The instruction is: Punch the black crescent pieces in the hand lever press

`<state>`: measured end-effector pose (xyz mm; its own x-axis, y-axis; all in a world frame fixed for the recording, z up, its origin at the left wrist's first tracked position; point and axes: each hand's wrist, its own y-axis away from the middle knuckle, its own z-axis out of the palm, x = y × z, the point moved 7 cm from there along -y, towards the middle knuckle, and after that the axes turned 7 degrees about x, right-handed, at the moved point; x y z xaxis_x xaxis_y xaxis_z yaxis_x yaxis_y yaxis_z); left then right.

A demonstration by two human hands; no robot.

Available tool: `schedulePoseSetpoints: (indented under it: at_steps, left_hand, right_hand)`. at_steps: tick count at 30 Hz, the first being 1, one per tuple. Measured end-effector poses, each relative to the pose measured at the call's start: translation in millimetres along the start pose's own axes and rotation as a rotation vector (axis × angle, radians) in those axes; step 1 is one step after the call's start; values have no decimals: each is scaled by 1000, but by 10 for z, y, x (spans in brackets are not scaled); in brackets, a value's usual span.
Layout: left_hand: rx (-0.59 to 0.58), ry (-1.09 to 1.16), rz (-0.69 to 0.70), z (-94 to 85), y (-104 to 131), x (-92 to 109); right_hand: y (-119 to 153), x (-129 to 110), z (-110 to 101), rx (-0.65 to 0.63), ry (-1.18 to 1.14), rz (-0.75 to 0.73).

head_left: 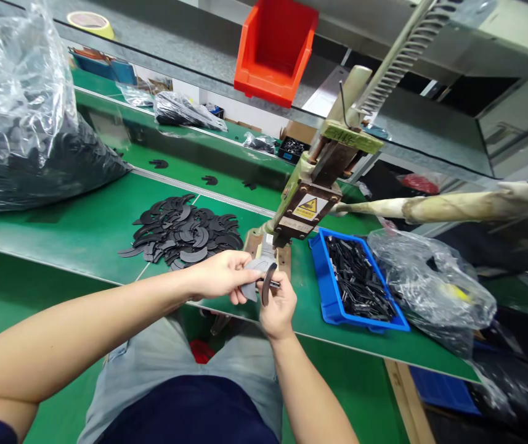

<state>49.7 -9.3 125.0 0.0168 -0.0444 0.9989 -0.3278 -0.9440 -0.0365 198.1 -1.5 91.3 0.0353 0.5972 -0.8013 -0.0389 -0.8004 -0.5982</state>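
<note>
My left hand [233, 276] pinches a flat grey curved plastic part [251, 290] in front of the hand press [307, 203]. Close beside it, my right hand [280, 305] is closed on a dark curved plastic part [268, 283]; a small dark piece also shows at its fingers, too small to name. The two parts meet or overlap, and I cannot tell whether they are joined. Behind my hands stands the base of the press. A heap of dark curved parts [190, 231] lies on the green table just left of the press.
The press lever [453, 202] sticks out to the right. A blue bin [360, 283] of small black parts stands beside a clear plastic bag [434, 283]. At left sits a large filled bag [28, 142]. Overhead, a shelf carries a red bin [276, 49] and a tape roll [90, 24].
</note>
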Motion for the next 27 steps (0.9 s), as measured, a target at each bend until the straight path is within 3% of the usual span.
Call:
schedulePoseSetpoints:
  at_steps: [5, 11, 13, 15, 17, 20, 27]
  left_hand:
    - [-36, -5, -48, 2, -102, -49]
    - [59, -121, 6, -156, -167, -149]
    - [171, -181, 98, -235, -127, -135]
    - [342, -299, 291, -309, -34, -19]
    - [435, -478, 501, -276, 78, 122]
    - [377, -681, 649, -115, 133, 198]
    - [350, -641, 608, -90, 75, 113]
  right_hand:
    - [14, 29, -58, -37, 102, -49]
    - [-114, -82, -188, -129, 306, -189]
    - [-118, -135, -211, -146, 356, -244]
    - [-101, -176, -216, -152, 397, -295]
    - [-79, -198, -205, -157, 426, -335]
    - [-66, -202, -167, -171, 462, -378]
    - [-79, -194, -104, -228, 525, -444]
